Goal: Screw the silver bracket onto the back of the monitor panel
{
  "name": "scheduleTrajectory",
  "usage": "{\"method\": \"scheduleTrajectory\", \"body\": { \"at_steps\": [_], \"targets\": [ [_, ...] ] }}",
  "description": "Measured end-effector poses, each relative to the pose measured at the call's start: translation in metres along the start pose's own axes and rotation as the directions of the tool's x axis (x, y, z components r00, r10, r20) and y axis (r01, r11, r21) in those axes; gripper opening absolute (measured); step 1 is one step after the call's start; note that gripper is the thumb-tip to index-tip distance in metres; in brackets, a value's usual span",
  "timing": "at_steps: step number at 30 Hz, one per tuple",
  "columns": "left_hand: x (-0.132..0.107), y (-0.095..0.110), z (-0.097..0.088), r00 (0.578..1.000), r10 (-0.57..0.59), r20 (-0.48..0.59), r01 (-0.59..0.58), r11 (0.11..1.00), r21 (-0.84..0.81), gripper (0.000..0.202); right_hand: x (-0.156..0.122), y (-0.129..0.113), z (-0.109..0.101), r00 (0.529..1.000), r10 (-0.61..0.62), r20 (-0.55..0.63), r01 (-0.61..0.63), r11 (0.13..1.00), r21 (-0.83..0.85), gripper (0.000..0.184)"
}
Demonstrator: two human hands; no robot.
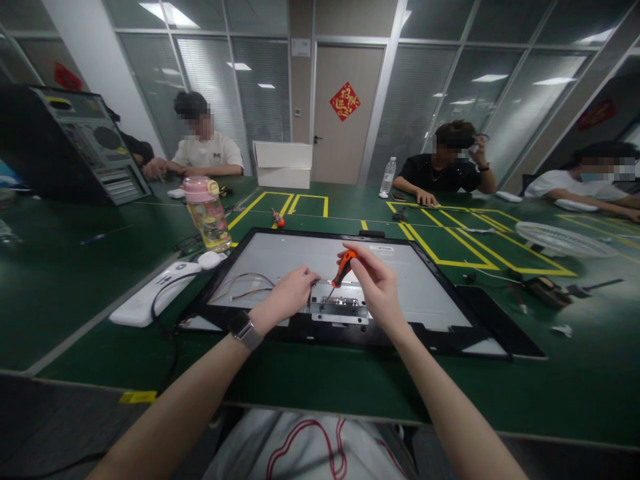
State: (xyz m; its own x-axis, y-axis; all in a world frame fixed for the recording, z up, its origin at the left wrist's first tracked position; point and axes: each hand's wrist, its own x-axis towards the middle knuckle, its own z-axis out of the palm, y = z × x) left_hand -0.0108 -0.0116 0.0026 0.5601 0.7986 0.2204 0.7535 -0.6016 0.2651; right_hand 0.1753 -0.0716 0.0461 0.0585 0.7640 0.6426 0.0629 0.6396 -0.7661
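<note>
Screwdriver work at a flat panel. Your right hand (pixel 377 280) has its fingers closed around the orange-and-black screwdriver (pixel 344 269), whose shaft slants down to the left part of the metal bracket (pixel 345 320). Your left hand (pixel 293 290) rests by the bracket's upper left corner, fingertips bunched; whether they pinch anything, you cannot tell. The panel (pixel 425 287) lies flat on the green table (pixel 310 377) before you. Done, as far as shows: the bracket sits in place near the panel's near edge. Screwing appears under way; the number of fasteners left is too small to read. Thin wires (pixel 250 283) lie across the panel's left side.
</note>
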Motion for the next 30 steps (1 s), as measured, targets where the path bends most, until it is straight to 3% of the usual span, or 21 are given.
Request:
{"method": "scheduleTrajectory", "body": {
  "at_steps": [4, 7, 10, 14, 20, 25, 30],
  "targets": [
    [0.000, -0.001, 0.001, 1.000, 0.007, -0.004, -0.007, 1.000, -0.004, 0.038, 0.003, 0.008, -0.002, 0.997, 0.079, 0.009, -0.080, 0.992, 0.102, 0.014],
    [0.000, -0.002, 0.002, 1.000, 0.011, -0.005, -0.011, 1.000, 0.007, 0.038, 0.004, 0.014, -0.002, 0.980, 0.192, 0.056, -0.200, 0.933, 0.299, 0.012],
    [0.000, -0.002, 0.003, 1.000, 0.014, -0.006, -0.014, 1.000, 0.017, 0.038, 0.005, 0.016, -0.001, 0.970, 0.242, 0.034, -0.237, 0.892, 0.385, 0.014],
    [0.000, -0.001, 0.003, 1.000, 0.014, -0.007, -0.014, 1.000, 0.012, 0.039, 0.005, 0.014, -0.001, 0.968, 0.250, 0.017, -0.238, 0.898, 0.370, 0.018],
    [0.000, 0.002, -0.001, 1.000, -0.002, 0.009, 0.002, 1.000, -0.004, 0.039, 0.004, 0.007, 0.001, 0.969, 0.207, 0.131, -0.242, 0.893, 0.380, 0.027],
    [0.000, 0.003, -0.002, 1.000, -0.005, 0.009, 0.005, 1.000, 0.003, 0.039, 0.003, 0.013, -0.001, 0.976, 0.208, 0.064, -0.218, 0.915, 0.339, 0.016],
    [0.000, 0.002, -0.002, 1.000, -0.009, 0.012, 0.008, 1.000, 0.016, 0.039, 0.004, 0.013, -0.003, 0.976, 0.203, 0.079, -0.217, 0.931, 0.293, 0.021]
  ]
}}
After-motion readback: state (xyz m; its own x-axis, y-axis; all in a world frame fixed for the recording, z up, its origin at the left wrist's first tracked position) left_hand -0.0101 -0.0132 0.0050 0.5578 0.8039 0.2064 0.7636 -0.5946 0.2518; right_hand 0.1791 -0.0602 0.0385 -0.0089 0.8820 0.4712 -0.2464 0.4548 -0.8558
